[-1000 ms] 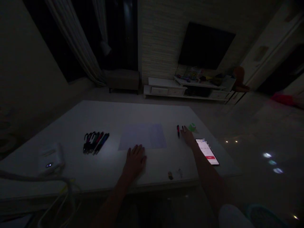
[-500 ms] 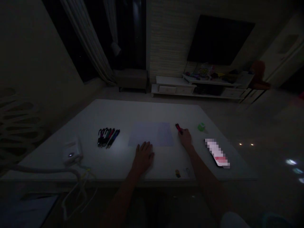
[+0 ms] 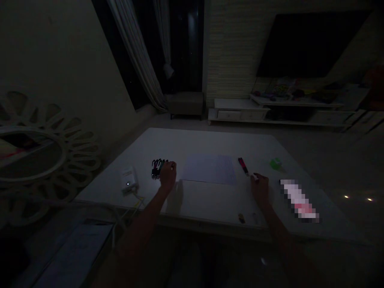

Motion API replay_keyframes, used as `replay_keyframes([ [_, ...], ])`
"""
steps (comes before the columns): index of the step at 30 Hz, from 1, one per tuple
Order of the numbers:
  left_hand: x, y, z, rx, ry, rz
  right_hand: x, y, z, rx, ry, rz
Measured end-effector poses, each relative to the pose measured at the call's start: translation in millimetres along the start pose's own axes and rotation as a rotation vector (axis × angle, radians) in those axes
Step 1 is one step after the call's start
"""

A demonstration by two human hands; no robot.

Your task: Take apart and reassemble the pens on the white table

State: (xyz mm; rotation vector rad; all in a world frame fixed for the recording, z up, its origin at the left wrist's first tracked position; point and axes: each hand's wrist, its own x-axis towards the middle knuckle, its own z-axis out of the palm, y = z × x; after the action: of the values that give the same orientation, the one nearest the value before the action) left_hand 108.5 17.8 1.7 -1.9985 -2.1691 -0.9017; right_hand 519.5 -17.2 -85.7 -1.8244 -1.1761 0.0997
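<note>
My left hand point(image 3: 168, 176) is at the right end of a row of pens point(image 3: 156, 169), its fingers closed on what looks like a pen, mostly hidden by the hand. Several dark and coloured pens lie side by side next to it. My right hand point(image 3: 260, 188) rests over the table at the right, fingers loosely bent and apart, with nothing visible in them. Just beyond its fingertips lies a red and black pen point(image 3: 243, 166), separate from the hand. Between my hands, a white sheet of paper point(image 3: 208, 169) lies flat.
A white box-shaped device point(image 3: 128, 179) with cables stands on the white table point(image 3: 207, 204) at the left. On the right are a green cube-like object point(image 3: 275, 163) and a phone point(image 3: 300, 201) with a blurred screen. A small dark and yellow item point(image 3: 241, 218) lies near the front edge.
My left hand has moved from below the paper leftward to the pens. My right hand has let go of the red pen and drawn back toward me. The view has turned left.
</note>
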Motion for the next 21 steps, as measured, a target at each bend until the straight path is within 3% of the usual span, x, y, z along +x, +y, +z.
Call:
replay_keyframes([
  [2,23,-28,-14.4,0.043,-0.034,-0.050,-9,2,-7,0.008,0.034,0.018],
  [4,34,-49,-20.9,0.106,-0.181,-0.174,-13,2,-12,0.012,0.059,0.042],
  [7,36,-63,-19.3,0.125,-0.296,-0.256,-13,-1,-14,0.013,0.076,0.050],
  [14,33,-62,-13.6,-0.087,-0.227,-0.329,-10,-3,-12,-0.011,0.072,0.059],
  [18,39,-59,-14.8,-0.481,-0.138,-0.399,-13,-13,-20,0.024,0.140,0.065],
  [21,40,-43,-10.0,-0.856,-0.135,-0.411,-27,-40,-20,0.077,0.162,0.001],
])
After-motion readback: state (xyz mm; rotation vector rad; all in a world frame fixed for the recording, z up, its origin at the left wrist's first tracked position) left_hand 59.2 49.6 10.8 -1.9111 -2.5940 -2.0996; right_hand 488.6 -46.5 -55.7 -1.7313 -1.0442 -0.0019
